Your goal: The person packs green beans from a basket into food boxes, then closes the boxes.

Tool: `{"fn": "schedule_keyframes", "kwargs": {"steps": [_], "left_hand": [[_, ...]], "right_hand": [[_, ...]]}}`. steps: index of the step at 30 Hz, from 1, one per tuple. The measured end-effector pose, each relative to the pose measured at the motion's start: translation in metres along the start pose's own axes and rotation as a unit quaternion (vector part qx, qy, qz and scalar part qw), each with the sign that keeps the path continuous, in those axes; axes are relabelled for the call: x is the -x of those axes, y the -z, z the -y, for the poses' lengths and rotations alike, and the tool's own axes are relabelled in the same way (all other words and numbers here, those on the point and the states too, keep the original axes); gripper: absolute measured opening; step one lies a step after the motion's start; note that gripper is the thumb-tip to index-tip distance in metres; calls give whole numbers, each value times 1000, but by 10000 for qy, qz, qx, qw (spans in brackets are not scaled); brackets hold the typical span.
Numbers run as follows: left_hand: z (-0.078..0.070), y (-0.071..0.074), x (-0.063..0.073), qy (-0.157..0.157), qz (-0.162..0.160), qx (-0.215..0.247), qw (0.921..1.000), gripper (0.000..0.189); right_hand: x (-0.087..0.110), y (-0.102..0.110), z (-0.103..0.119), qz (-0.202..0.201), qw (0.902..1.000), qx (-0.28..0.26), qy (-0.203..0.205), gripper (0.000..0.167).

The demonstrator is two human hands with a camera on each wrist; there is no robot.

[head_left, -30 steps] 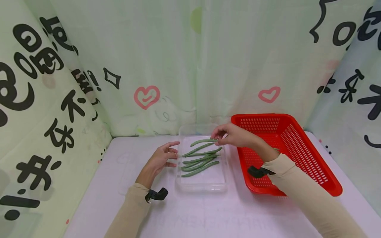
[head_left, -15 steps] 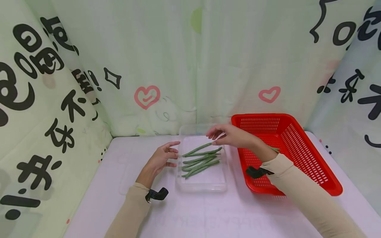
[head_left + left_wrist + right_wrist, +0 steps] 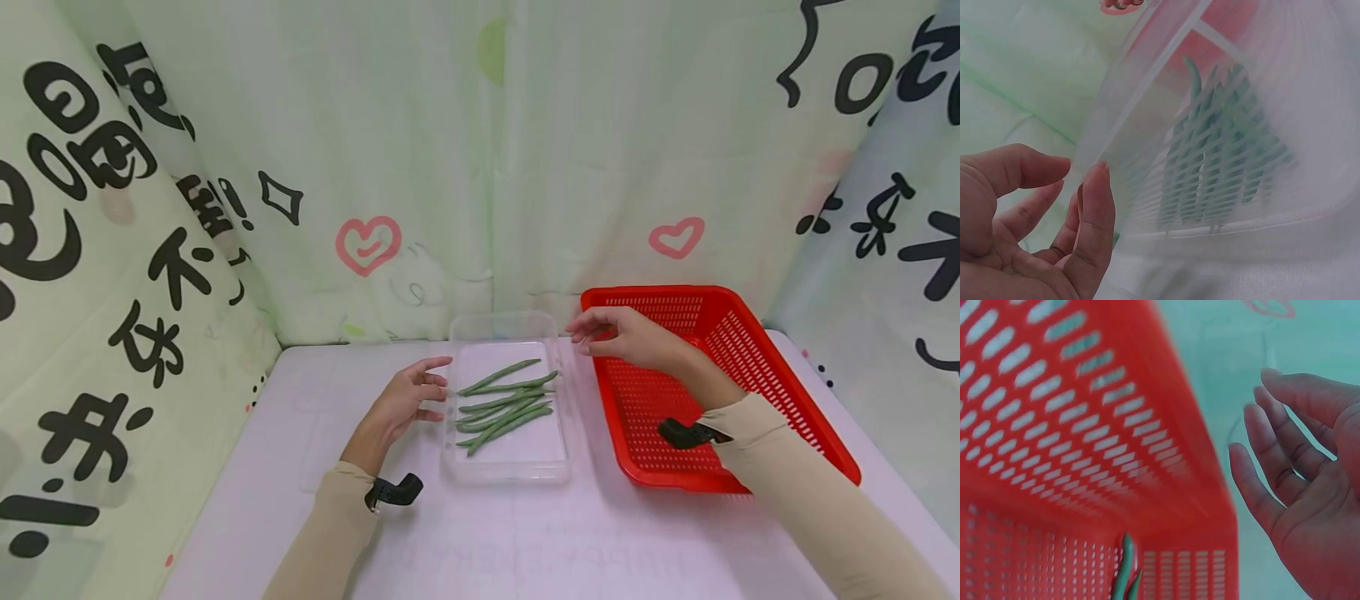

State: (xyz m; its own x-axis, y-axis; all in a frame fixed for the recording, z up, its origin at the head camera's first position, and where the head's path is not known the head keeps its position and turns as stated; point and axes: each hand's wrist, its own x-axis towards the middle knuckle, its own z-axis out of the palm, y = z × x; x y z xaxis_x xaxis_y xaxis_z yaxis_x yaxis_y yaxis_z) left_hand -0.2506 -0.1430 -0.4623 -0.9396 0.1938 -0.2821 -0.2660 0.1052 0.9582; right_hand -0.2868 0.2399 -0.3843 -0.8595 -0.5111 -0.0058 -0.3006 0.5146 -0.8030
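Note:
A clear plastic container (image 3: 510, 471) holds several green beans (image 3: 510, 398), lying roughly side by side. Through its wall the beans (image 3: 1210, 144) look blurred in the left wrist view. My left hand (image 3: 408, 392) is at the container's left side, its fingers loosely bent and holding nothing; whether a fingertip touches the wall I cannot tell. My right hand (image 3: 630, 337) hovers above the near-left rim of a red basket (image 3: 652, 471), with relaxed fingers. Its palm (image 3: 1329, 525) faces the right wrist camera and nothing is in it.
Inside the red basket, green beans (image 3: 1124, 565) lie at the bottom in the right wrist view; in the head view my right arm hides them. Basket and container stand close together on a pale table (image 3: 465, 542). A printed curtain (image 3: 450, 167) hangs behind and along both sides.
My right hand laid a green bean down in the container, let go, and moved right to the basket's rim. The left hand has stayed in place.

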Motion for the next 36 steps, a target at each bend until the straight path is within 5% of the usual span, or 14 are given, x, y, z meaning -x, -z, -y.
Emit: {"fn": "schedule_keyframes", "kwargs": {"steps": [22, 36], "left_hand": [[0, 1, 0, 42, -72, -7, 10000, 51], [4, 5, -3, -71, 139, 121, 9998, 54]], "right_hand": [[15, 37, -59, -437, 9973, 323, -491, 39], [20, 55, -94, -341, 9918, 699, -1010, 45]]}}
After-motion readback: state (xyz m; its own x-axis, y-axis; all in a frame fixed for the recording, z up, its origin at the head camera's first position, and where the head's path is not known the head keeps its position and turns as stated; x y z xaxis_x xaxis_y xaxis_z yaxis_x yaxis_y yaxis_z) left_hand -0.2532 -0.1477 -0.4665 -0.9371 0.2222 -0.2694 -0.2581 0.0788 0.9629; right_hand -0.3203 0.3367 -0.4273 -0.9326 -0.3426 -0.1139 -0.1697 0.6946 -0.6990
